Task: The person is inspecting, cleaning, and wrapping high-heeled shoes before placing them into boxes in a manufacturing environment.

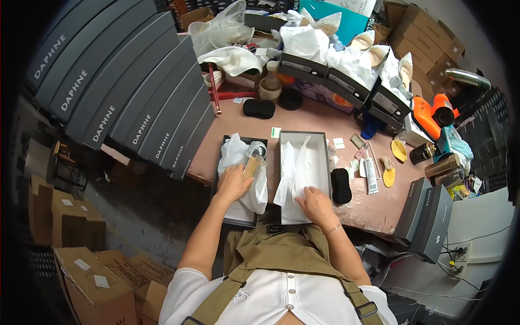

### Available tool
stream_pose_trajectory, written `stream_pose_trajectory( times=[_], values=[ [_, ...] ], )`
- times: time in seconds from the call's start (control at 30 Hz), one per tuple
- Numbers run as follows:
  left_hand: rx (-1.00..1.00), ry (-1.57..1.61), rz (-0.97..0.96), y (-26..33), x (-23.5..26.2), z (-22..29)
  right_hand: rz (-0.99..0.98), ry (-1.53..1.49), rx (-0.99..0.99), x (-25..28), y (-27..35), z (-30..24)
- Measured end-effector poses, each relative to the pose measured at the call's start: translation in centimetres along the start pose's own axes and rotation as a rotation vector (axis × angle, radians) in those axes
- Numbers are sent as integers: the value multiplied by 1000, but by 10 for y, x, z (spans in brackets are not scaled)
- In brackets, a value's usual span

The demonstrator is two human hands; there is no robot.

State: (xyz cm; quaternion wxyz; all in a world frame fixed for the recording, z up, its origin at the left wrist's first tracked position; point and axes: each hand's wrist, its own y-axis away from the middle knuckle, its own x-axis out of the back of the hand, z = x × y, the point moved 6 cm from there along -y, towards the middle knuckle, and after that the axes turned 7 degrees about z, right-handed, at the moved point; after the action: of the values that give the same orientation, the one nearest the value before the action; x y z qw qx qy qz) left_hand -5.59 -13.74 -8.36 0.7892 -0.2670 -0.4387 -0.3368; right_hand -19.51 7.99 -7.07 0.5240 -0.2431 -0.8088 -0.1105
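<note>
My left hand (pixel 233 184) is closed around a shoe (pixel 251 167) with a tan inside and a glittery, silvery end. The shoe lies among white tissue paper (pixel 232 154) in a narrow dark tray, apparently a shoe-box lid (pixel 241 218). Just to the right sits an open shoe box (pixel 328 157) with a white inside. Loose tissue paper (pixel 292 176) stands up in it and spills over its left side. Bent fingers of my right hand (pixel 317 207) press together on that paper near the box's near right corner.
Tall stacks of dark shoe boxes (pixel 124 92) rise at left. Several open boxes with wrapped shoes (pixel 346 70) stand at the back. A black sponge-like pad (pixel 340 186), a white tube (pixel 371 176) and yellow pads (pixel 389 177) lie right. Cartons (pixel 92 287) fill the lower left.
</note>
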Motion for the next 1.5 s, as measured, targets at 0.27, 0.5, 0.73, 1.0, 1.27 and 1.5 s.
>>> stream_pose_trajectory(
  times=[0.27,0.5,0.73,1.0,1.27,1.5],
  values=[
    [285,636,-32,4,-12,-49,72,-957,-230,30,-13,-8],
    [169,292,-286,0,-38,-41,-146,-948,-185,3,-1,-17],
    [292,862,-386,4,-4,-47,-123,-1280,-346,26,8,-10],
    [-121,677,-575,33,82,56,-400,-1738,-341,29,-32,-37],
    [-563,261,63,5,107,90,-461,-1729,-332,48,43,-23],
    [281,354,-311,-86,10,-87,79,-1943,-251,79,85,4]
  ],
)
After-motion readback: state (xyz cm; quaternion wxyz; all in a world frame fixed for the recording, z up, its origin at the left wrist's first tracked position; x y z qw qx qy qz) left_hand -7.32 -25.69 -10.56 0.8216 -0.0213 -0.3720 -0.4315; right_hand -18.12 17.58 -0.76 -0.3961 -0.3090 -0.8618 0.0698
